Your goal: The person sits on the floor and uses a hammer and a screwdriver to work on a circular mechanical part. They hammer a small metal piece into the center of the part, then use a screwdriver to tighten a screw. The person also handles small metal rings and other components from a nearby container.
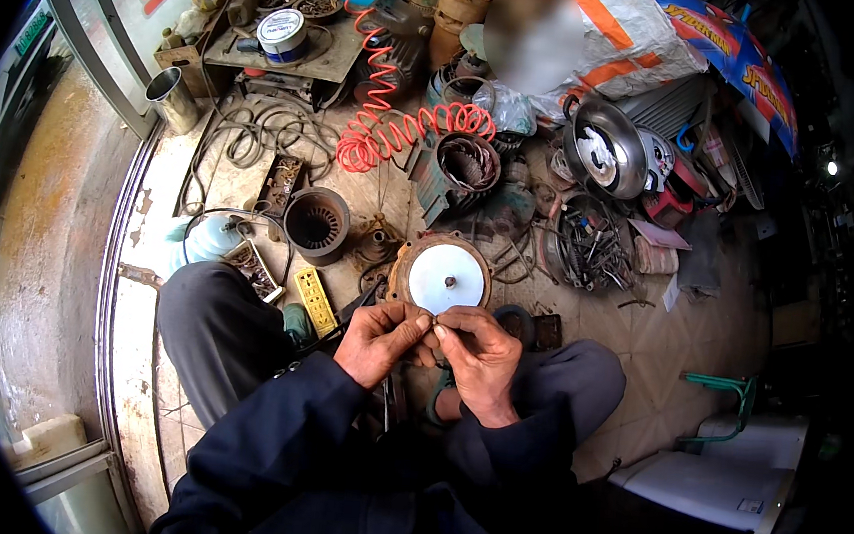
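Note:
My left hand [381,340] and my right hand [477,353] meet between my knees, thumbs and fingertips pressed together. Whatever they pinch is too small and too covered by the fingers to name. Just beyond the fingertips lies a round, rusty metal housing [403,268] with a pale, bluish-white disc [434,286] on it. A short dark bolt-like stub [450,282] stands at the disc's centre. My fingertips overlap the housing's near edge in the view; whether they touch it I cannot tell.
A yellow power strip [315,301] lies left of my hands, near a cylindrical motor stator [316,224]. Farther off are a coiled red air hose [361,149], a copper-wound stator [468,162], a steel pan [607,146] and a pile of tools [594,245]. A low bench [338,54] stands at back left.

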The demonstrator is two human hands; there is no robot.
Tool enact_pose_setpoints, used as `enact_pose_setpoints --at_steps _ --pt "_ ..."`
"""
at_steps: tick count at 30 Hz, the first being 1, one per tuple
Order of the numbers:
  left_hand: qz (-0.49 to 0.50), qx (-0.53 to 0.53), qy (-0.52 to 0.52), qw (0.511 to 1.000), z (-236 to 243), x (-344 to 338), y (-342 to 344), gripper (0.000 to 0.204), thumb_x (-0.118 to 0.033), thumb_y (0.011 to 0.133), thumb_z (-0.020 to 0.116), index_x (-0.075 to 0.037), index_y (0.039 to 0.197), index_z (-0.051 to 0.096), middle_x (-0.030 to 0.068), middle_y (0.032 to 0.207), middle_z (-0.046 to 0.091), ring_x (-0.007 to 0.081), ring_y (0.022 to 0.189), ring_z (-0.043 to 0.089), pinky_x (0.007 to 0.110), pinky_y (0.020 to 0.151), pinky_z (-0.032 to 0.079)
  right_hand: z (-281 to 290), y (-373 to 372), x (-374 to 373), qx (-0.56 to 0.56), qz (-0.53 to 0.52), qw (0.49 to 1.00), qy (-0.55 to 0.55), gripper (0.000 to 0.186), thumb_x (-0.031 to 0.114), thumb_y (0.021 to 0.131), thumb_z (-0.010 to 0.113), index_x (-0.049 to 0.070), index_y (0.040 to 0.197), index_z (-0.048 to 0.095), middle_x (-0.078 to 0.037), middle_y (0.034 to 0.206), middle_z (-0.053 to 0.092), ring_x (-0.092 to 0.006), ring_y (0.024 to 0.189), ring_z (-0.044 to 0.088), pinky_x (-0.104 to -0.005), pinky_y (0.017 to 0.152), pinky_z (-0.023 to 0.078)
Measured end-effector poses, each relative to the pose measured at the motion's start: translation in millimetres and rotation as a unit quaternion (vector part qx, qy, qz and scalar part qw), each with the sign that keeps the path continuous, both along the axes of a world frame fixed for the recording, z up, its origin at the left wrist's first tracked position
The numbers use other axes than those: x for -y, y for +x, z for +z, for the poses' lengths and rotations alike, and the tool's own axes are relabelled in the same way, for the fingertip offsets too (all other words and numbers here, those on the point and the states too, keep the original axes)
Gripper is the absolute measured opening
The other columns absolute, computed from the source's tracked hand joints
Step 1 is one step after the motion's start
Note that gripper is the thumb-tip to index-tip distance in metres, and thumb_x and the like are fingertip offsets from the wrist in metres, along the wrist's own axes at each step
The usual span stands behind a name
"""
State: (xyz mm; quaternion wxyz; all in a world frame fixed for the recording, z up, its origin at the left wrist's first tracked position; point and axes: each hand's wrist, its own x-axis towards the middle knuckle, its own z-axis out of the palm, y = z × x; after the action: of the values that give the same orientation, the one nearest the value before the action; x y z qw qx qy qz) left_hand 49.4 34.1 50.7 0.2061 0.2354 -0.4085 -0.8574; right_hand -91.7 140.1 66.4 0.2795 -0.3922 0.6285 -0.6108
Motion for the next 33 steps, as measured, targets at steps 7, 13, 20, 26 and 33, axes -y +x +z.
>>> enact_pose_setpoints --at_steps 7,13,20,26,33 --pt "0.015 -0.013 -0.002 1.000 -4.2 -2.4 -3.5 0.022 -0.014 0.107 0.063 0.007 0.108 0.071 0.0095 0.091 0.074 0.0147 0.074 0.070 0.028 0.070 0.055 -1.6 -3.1 -0.2 -0.001 -0.010 1.000 0.003 0.014 -0.007 0.089 0.076 -0.002 0.102 0.074 -0.009 0.107 0.073 -0.0141 0.096 0.070 -0.0267 0.084 0.056" --pt "0.022 -0.016 -0.032 0.999 -6.3 -3.8 -3.3 0.021 -0.010 0.106 0.064 0.008 0.112 0.071 0.0092 0.092 0.074 0.0133 0.074 0.068 0.027 0.070 0.055 -2.0 -4.7 -0.1 -0.027 -0.004 1.000 -0.006 0.013 -0.006 0.089 0.077 -0.003 0.101 0.075 -0.010 0.108 0.073 -0.0152 0.096 0.071 -0.0285 0.083 0.057" --pt "0.021 -0.015 -0.036 0.999 0.0 -4.3 -3.7 0.020 -0.006 0.105 0.063 0.009 0.116 0.070 0.0103 0.096 0.074 0.0143 0.077 0.069 0.027 0.071 0.056 1.6 -4.6 -1.5 0.045 0.006 0.999 -0.007 0.013 -0.002 0.096 0.072 -0.005 0.108 0.072 -0.009 0.108 0.072 -0.0125 0.091 0.071 -0.0260 0.081 0.058" --pt "0.014 -0.011 -0.024 1.000 1.4 -5.0 -4.9 0.022 -0.005 0.105 0.063 0.009 0.120 0.069 0.0115 0.102 0.074 0.0146 0.078 0.069 0.027 0.073 0.057 -1.2 -8.6 -3.0 0.097 0.018 0.995 -0.006 0.013 -0.002 0.098 0.070 -0.005 0.111 0.072 -0.008 0.108 0.072 -0.0110 0.088 0.072 -0.0253 0.079 0.059" --pt "0.020 -0.014 -0.016 1.000 0.5 -6.4 -5.9 0.021 -0.005 0.104 0.064 0.010 0.119 0.068 0.0112 0.104 0.074 0.0148 0.079 0.070 0.027 0.073 0.057 0.7 -5.6 -1.7 0.044 -0.002 0.999 0.000 0.012 -0.005 0.095 0.072 -0.004 0.107 0.072 -0.009 0.107 0.072 -0.0117 0.091 0.070 -0.0253 0.080 0.058"
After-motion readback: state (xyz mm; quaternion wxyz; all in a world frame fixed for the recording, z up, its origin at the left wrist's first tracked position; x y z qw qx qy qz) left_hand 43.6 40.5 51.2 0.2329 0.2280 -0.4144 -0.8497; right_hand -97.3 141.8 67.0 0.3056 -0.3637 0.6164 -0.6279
